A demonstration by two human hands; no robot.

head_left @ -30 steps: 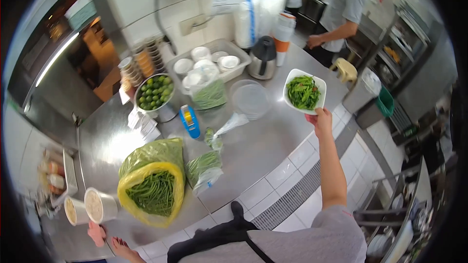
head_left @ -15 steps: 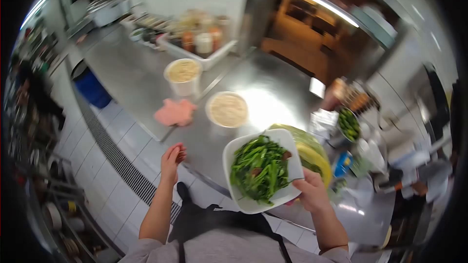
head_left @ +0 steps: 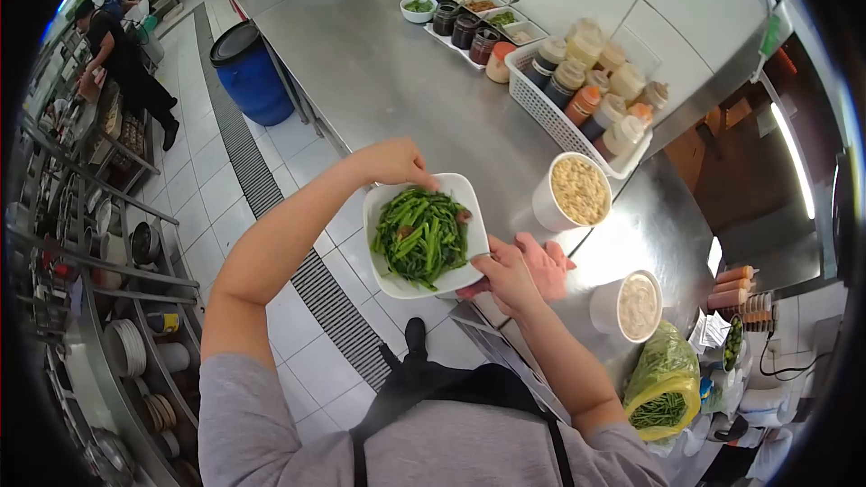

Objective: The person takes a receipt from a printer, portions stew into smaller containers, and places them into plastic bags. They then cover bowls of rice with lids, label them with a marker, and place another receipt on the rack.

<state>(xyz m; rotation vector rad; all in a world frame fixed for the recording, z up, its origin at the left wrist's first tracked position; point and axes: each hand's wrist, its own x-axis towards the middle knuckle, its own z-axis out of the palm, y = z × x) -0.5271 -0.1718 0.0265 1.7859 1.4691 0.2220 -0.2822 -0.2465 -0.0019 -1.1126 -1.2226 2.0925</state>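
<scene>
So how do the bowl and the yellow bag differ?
The bowl is white and smooth; the yellow bag is crumpled.
The bowl is in the right hand; the yellow bag sits on the counter.
The bowl holds leafy greens; the yellow bag, thin strands.
Both are open, with green contents showing.

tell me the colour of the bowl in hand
The bowl is white, shown best in the head view.
</scene>
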